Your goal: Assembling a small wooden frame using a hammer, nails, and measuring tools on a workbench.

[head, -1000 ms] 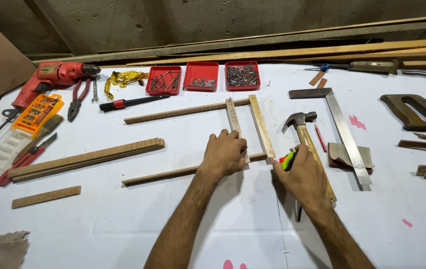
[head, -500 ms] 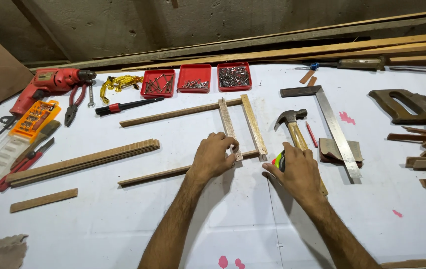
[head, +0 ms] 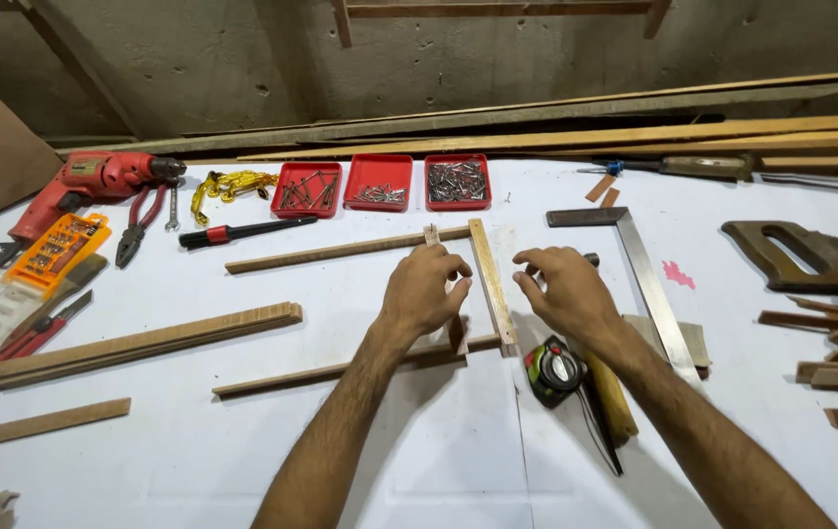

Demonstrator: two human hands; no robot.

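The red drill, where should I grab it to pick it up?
Probably by the handle of the red drill, which slants down to the left, coming from the near left side. Its nose points right, toward the pliers, and the orange bit case crowds it just below.

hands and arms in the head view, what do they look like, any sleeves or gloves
Both forearms are bare up to the frame's bottom edge, with no sleeve in sight. The left hand and the right hand wear no gloves, and no rings, watch or bands show. Both forearms have dark hair.
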